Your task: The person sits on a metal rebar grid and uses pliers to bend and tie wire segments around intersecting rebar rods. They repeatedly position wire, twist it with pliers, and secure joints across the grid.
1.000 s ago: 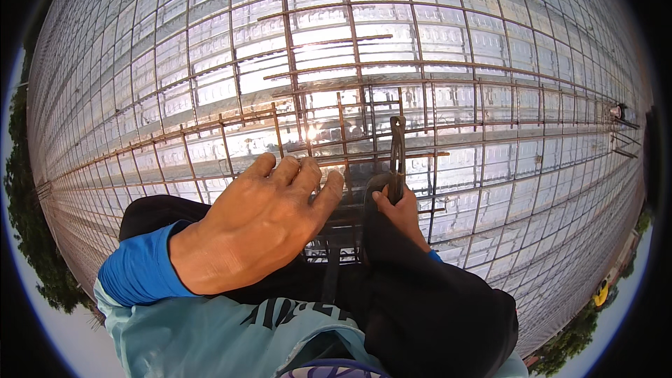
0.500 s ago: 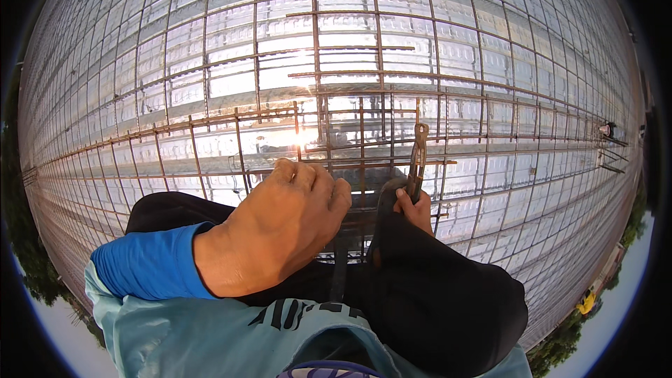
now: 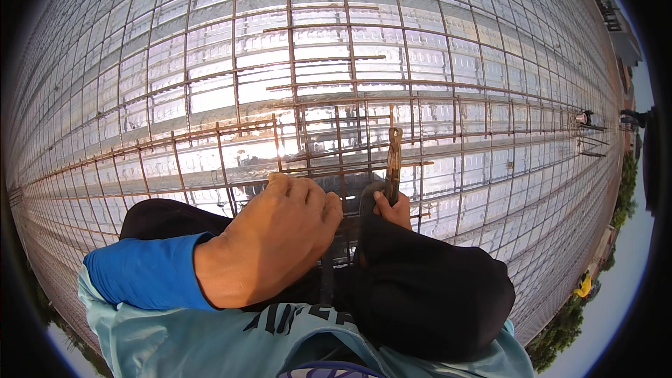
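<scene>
My right hand (image 3: pixel 396 211) is wrapped round the handles of rusty steel pincers (image 3: pixel 395 161), beside my bent knee. Their jaws point up and away from me over the steel bars. Lower left of centre, my left hand (image 3: pixel 269 238) is closed, with its back towards me and the fingers curled down. Its fingertips are hidden, so whatever it may hold cannot be seen. Just beyond its knuckles runs a rusty reinforcing bar (image 3: pixel 245 183), part of a crossed bar mesh (image 3: pixel 353 63) that spreads in front of me.
Shiny ribbed metal decking (image 3: pixel 203 91) lies beneath the bars and throws back strong glare. My black-clad leg (image 3: pixel 434 294) takes up the lower right. Short bars and a small dark item (image 3: pixel 584 118) are at the far right. A person in yellow (image 3: pixel 583 285) is at the right edge.
The view has turned slightly, so the mesh and the pincers appear farther left. Both hands keep much the same pose, the right still gripping the pincers.
</scene>
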Demonstrator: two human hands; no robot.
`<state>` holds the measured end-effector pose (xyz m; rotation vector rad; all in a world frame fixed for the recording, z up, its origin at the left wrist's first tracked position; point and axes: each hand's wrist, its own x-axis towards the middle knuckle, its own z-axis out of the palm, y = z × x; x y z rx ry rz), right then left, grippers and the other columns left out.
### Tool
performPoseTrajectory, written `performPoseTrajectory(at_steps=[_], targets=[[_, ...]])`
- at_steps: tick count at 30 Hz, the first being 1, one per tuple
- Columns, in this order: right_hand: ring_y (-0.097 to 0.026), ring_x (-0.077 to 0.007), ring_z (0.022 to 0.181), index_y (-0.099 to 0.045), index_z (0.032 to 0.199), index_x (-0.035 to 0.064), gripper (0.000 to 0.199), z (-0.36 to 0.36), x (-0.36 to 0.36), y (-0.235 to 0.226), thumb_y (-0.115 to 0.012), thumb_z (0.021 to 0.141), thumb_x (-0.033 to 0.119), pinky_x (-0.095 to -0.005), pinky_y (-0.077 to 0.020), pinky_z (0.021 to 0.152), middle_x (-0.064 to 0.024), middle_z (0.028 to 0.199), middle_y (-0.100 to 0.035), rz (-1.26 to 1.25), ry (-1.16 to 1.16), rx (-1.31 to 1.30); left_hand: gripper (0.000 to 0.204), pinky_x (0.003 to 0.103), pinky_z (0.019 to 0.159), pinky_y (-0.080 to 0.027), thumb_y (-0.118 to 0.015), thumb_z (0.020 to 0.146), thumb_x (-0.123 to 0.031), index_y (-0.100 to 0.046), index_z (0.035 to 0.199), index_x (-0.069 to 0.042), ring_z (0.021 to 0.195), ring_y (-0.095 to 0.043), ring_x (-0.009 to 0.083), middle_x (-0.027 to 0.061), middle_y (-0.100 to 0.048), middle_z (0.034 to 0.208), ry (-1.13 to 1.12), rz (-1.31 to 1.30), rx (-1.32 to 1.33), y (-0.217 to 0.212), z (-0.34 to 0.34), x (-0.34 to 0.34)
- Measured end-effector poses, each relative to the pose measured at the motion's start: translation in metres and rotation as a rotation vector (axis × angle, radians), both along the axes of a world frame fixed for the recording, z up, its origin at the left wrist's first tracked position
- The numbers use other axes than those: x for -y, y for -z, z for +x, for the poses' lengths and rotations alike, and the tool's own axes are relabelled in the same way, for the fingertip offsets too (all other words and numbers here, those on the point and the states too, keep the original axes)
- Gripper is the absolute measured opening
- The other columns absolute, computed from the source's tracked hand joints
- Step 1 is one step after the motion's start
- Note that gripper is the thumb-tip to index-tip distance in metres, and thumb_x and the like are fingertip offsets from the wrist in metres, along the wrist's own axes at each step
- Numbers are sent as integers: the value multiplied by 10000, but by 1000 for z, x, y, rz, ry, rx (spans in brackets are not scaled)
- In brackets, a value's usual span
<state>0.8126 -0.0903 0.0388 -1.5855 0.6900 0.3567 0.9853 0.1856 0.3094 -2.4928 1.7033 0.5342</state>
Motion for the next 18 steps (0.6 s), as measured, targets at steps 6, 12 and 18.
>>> performPoseTrajectory(at_steps=[6, 12, 18], targets=[[-629, -91, 639, -697, 982, 26, 267, -1, -1, 1, -763, 985, 285, -273, -498, 595, 3, 707, -641, -16, -10, 40, 457, 402, 875, -541, -649, 908, -182, -617, 1316, 21, 997, -685, 283, 180, -690, 1080, -10, -1, -45, 6, 3, 10], [-629, -83, 661, -725, 1054, 24, 295, -4, 1, -1, -760, 984, 308, -265, -496, 613, 9, 748, -669, 10, -1, 27, 461, 406, 850, -542, -675, 900, -185, -616, 1311, 17, 968, -689, 287, 160, -676, 1037, -17, 7, -79, 6, 17, 25], [-635, -89, 673, -736, 1116, 57, 293, 2, 3, -7, -764, 978, 314, -280, -512, 631, 0, 753, -676, -2, -59, 31, 457, 406, 838, -544, -692, 897, -191, -620, 1301, 9, 967, -683, 285, 151, -675, 1037, 59, -7, -88, 11, 23, 43]])
